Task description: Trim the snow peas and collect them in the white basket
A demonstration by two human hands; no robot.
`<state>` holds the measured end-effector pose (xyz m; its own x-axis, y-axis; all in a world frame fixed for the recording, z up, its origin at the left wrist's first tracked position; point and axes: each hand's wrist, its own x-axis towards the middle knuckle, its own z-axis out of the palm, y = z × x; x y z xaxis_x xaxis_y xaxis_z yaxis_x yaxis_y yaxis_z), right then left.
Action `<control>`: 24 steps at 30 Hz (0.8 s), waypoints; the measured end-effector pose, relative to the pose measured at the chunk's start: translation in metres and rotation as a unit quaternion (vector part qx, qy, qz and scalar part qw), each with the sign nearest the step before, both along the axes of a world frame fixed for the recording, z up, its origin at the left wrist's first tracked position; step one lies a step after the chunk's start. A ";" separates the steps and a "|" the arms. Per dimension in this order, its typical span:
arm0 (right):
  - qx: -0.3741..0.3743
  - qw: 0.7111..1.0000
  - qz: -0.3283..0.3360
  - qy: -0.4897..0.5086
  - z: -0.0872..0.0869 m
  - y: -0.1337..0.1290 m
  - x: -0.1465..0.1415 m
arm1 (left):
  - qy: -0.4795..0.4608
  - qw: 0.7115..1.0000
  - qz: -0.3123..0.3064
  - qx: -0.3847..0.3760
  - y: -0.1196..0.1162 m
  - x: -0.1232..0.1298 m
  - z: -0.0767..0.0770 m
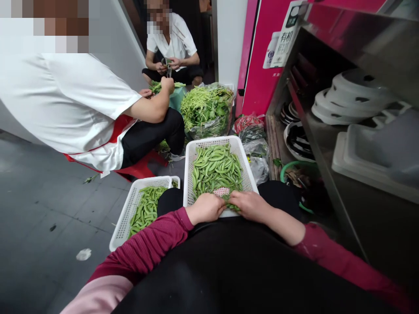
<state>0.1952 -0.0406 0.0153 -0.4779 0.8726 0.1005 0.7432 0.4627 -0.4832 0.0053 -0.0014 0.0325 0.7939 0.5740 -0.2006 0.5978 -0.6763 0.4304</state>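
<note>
On my lap rests a white plastic basket heaped with green pea pods. Over its near end, my left hand is closed in a pinch, with the fingertips meeting a small green pea pod. Close beside it on the right, my right hand also pinches at the same pod, which the fingers mostly hide. A patch of pink-and-white basket bottom or paper shows among the pods just beyond my fingertips. A second white basket with more pods stands low to my left.
A co-worker in a white shirt sits at left on a red stool; another person handles greens at the back. A big bag of leafy greens stands ahead. At right are a metal shelf with dishes and a green-rimmed basin.
</note>
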 end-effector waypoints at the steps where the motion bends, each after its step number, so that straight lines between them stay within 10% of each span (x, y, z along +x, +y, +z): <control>1: -0.016 1.000 -0.006 0.014 -0.001 0.001 -0.005 | -0.017 1.000 0.009 0.009 -0.002 0.001 -0.002; 5: -0.163 0.936 -0.173 0.261 -0.012 0.006 -0.025 | -0.115 0.983 0.139 0.031 -0.001 0.010 -0.014; 10: -0.252 0.631 -0.342 0.649 -0.016 0.020 0.005 | -0.003 0.983 0.185 0.021 0.018 0.002 -0.045; 13: -0.259 0.545 -0.365 0.709 -0.011 0.028 0.043 | 0.063 0.983 0.157 0.077 0.037 -0.001 -0.062; 20: -0.385 0.547 -0.305 0.678 -0.013 0.014 0.018 | 0.160 0.963 0.043 0.211 0.062 0.032 -0.073; 22: -0.382 0.585 -0.306 0.647 -0.022 0.010 0.004 | 0.154 0.962 0.025 0.226 0.062 0.033 -0.073; 24: -0.342 0.682 -0.319 0.562 -0.031 0.011 -0.002 | 0.137 0.961 0.041 0.235 0.059 0.028 -0.069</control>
<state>0.1933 -0.0292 -0.0156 0.0645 0.8932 -0.4450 -0.3298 -0.4018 -0.8543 0.0333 0.0580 -0.0368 0.6958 0.7113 -0.1000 0.7053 -0.7029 -0.0924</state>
